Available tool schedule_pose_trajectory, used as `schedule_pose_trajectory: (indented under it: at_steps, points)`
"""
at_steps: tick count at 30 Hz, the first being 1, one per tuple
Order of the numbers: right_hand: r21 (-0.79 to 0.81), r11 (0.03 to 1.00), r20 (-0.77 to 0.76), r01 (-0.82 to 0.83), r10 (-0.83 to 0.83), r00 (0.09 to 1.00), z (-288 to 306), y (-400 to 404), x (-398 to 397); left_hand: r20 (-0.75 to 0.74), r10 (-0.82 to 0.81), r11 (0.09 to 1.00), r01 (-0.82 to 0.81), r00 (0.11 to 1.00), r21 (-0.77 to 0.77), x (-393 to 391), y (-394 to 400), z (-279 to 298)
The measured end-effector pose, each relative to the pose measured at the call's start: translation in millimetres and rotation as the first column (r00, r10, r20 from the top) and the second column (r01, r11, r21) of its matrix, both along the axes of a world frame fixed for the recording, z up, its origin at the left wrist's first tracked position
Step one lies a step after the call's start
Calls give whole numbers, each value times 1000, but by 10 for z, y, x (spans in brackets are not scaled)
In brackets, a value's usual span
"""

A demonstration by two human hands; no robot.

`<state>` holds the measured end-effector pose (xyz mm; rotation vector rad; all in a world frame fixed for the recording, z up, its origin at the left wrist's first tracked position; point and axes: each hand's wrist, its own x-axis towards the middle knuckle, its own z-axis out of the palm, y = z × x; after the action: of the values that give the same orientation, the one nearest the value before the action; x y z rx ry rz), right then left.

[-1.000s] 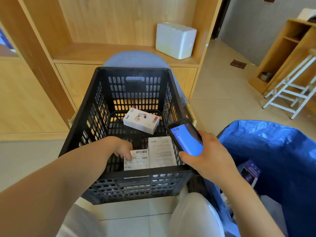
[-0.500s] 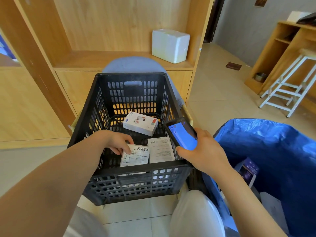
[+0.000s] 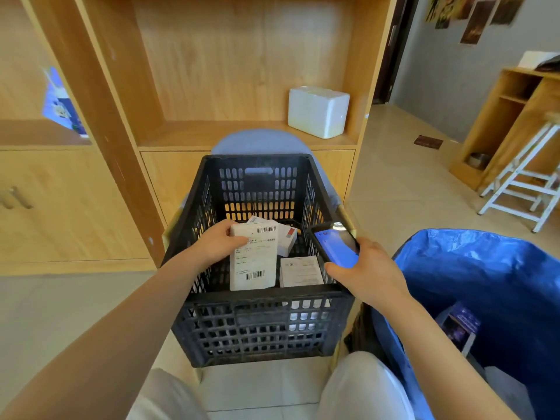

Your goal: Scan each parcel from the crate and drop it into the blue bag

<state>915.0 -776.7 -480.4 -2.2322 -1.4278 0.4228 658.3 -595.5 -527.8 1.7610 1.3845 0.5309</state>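
1. My left hand (image 3: 218,242) grips a flat white parcel (image 3: 254,257) by its upper left corner, thumb on the face and fingers wrapped behind. It stands nearly upright inside the crate (image 3: 260,301), label side toward me: matte paper with barcodes at top and bottom.
2. My right hand (image 3: 368,272) is closed around a scanner handset (image 3: 336,245) (black casing, glowing blue screen), held over the crate's right rim.
3. The crate is black plastic, rectangular, with slotted lattice walls. On its floor lie a second white flat parcel (image 3: 301,270) just right of the held one and a small white box (image 3: 286,237) partly hidden behind it.
4. The blue bag (image 3: 485,268) is crinkled woven plastic, mouth open, just right of the crate; a dark printed box (image 3: 460,327) lies inside.
5. Above the crate the space is open; the wooden shelf unit (image 3: 242,71) stands behind.
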Motion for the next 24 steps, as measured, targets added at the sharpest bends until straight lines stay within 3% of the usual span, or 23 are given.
schedule_pose_trajectory:
  at_steps: [5, 12, 18, 24]
  points:
    - [12, 1000, -31, -16, 16, 999, 34, -27, -21, 197, 203, 978, -209, 959, 7, -101, 5, 34]
    - [73, 992, 29, -102, 100, 995, 149, -147, -95, 453, 280, 948, -317, 846, 5, -100, -12, 155]
    - [-25, 969, 88, -245, 246, 965, 180, -106, -185, 518, 245, 951, -308, 820, 37, -103, -55, 189]
    - [-111, 955, 164, -276, 291, 943, 112, -59, -252, 511, 266, 943, -331, 817, 40, -125, -73, 185]
